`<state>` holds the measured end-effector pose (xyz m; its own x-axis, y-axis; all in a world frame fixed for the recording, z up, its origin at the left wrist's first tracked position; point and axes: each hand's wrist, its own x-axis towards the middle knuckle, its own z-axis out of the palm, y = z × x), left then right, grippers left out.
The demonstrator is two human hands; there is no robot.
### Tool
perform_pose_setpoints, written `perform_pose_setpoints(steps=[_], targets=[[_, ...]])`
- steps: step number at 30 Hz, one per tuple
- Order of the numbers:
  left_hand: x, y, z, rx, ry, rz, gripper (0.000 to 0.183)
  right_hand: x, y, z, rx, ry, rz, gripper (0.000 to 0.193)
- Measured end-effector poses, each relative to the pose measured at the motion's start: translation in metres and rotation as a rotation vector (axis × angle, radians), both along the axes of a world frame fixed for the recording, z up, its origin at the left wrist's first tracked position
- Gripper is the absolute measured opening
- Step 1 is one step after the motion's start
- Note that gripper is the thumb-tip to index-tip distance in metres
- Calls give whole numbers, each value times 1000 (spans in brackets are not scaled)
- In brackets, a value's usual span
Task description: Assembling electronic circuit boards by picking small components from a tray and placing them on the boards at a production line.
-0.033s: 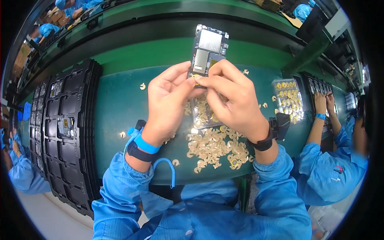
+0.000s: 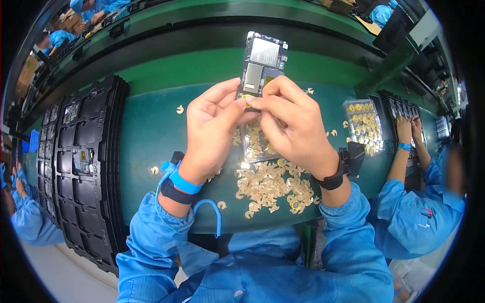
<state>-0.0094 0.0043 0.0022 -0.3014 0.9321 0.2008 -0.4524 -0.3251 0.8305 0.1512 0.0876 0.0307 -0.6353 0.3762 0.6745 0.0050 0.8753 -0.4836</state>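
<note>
A black circuit board (image 2: pixel 263 53) with silver metal shields is held upright and slightly tilted above the bench. My left hand (image 2: pixel 209 123) grips its lower end, thumb in front and fingers behind. At that lower end sits a small round piece with a yellow rim (image 2: pixel 247 97), mostly covered by fingertips. My right hand (image 2: pixel 298 118) is closed, its fingertips pinching at this piece beside the left thumb. Below the hands, partly hidden, lies a see-through plastic tray (image 2: pixel 252 150) of round parts. Nearer to me is a heap of small beige notched discs (image 2: pixel 270 184).
Stacked black trays (image 2: pixel 76 197) stand at the left, some pockets holding boards. A see-through tray of yellow-rimmed parts (image 2: pixel 364 121) lies right, near a co-worker's hands (image 2: pixel 405 130). Loose discs dot the green bench (image 2: pixel 151 131). A blue coiled cord (image 2: pixel 217 214) hangs from my left wristband.
</note>
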Motion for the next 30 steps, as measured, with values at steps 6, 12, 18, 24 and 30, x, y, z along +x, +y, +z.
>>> perform_pose_setpoints(steps=[6,12,18,24,30], targets=[[3,2,5,46,-6,7,36,2,2,2,-104,15,26,24],[2,-3,-1,-38,-20,49,33,0,9,-4,-580,159,-185,26],[-1,6,-15,-47,170,216,37,22,92,7,-712,63,-327,18],[-17,14,-15,-109,100,305,36,69,249,-35,-768,-447,-697,23],[-22,19,-32,-118,178,419,36,-24,219,-69,112,-457,-807,56]])
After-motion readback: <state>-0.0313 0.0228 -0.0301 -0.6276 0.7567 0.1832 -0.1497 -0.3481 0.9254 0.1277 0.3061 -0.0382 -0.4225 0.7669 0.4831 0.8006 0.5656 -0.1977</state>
